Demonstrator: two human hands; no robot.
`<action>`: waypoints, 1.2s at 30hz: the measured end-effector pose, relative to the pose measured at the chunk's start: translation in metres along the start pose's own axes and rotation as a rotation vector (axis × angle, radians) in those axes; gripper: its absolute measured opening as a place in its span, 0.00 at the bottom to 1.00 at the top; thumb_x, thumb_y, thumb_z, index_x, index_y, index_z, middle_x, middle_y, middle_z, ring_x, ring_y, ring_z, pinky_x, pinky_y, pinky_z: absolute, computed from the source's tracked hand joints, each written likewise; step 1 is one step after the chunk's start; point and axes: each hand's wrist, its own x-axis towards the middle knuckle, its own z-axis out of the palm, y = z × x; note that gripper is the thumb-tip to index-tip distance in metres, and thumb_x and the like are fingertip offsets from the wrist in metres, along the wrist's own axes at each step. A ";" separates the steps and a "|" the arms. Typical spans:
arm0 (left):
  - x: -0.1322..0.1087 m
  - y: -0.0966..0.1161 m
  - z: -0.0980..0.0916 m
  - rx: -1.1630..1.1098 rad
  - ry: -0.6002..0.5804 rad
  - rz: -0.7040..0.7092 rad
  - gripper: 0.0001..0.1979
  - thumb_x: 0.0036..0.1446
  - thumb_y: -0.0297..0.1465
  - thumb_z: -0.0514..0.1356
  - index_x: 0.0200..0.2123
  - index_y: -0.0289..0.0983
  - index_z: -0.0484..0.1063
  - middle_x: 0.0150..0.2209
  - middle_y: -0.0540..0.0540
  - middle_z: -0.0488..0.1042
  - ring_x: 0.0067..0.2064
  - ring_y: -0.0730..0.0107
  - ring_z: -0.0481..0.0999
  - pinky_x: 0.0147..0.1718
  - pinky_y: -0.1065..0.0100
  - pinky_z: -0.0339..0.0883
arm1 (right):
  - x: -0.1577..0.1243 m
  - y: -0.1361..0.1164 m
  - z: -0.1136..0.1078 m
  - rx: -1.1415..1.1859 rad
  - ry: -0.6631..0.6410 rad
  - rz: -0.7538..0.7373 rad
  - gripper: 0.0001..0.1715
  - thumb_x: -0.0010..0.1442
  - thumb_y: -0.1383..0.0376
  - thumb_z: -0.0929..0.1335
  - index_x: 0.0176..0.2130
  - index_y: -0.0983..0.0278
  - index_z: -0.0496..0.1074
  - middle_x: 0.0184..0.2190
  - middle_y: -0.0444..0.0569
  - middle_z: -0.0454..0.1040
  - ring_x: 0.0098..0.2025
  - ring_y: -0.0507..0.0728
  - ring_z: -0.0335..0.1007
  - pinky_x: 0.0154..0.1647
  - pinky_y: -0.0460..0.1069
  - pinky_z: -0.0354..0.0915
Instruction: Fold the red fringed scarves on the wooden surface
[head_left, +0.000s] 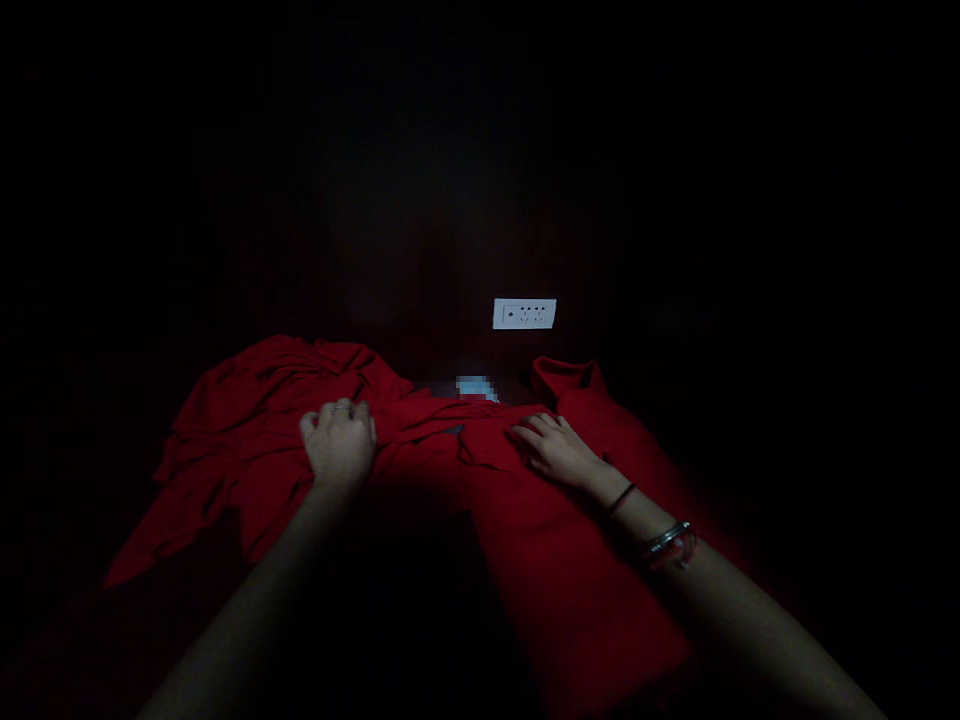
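A large crumpled red cloth (247,440) lies spread over a dark surface in a very dim room. My left hand (339,440) is curled into a fist and grips a bunch of the cloth near its middle. My right hand (553,450) rests on the cloth to the right, fingers stretched out and slightly bent, pressing a fold down. A thin dark band and several bangles (670,543) sit on my right wrist. A long strip of the cloth runs down toward me under my right forearm.
A white wall socket plate (524,313) is on the dark wall behind the cloth. A small pale blurred patch (475,387) lies just beyond the cloth's far edge. Everything else is in darkness.
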 end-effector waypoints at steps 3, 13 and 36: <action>0.006 -0.020 -0.006 0.092 -0.036 -0.132 0.17 0.56 0.30 0.46 0.37 0.30 0.72 0.36 0.35 0.71 0.41 0.53 0.67 0.40 0.56 0.55 | 0.010 -0.018 0.007 -0.019 -0.072 -0.039 0.18 0.60 0.68 0.58 0.49 0.65 0.66 0.43 0.56 0.69 0.45 0.59 0.61 0.45 0.52 0.53; -0.005 -0.016 -0.024 0.022 -0.005 -0.123 0.17 0.55 0.26 0.48 0.44 0.28 0.70 0.41 0.30 0.69 0.46 0.48 0.65 0.44 0.49 0.54 | 0.017 0.001 -0.006 0.263 0.038 0.216 0.14 0.61 0.68 0.57 0.40 0.67 0.69 0.37 0.52 0.73 0.38 0.52 0.68 0.37 0.43 0.57; -0.054 0.072 0.046 -0.693 -0.157 0.551 0.24 0.54 0.37 0.55 0.53 0.34 0.60 0.58 0.35 0.54 0.58 0.54 0.58 0.50 0.56 0.60 | -0.069 -0.044 -0.017 0.299 -0.320 0.183 0.14 0.58 0.64 0.61 0.42 0.66 0.69 0.41 0.55 0.71 0.38 0.56 0.69 0.33 0.46 0.60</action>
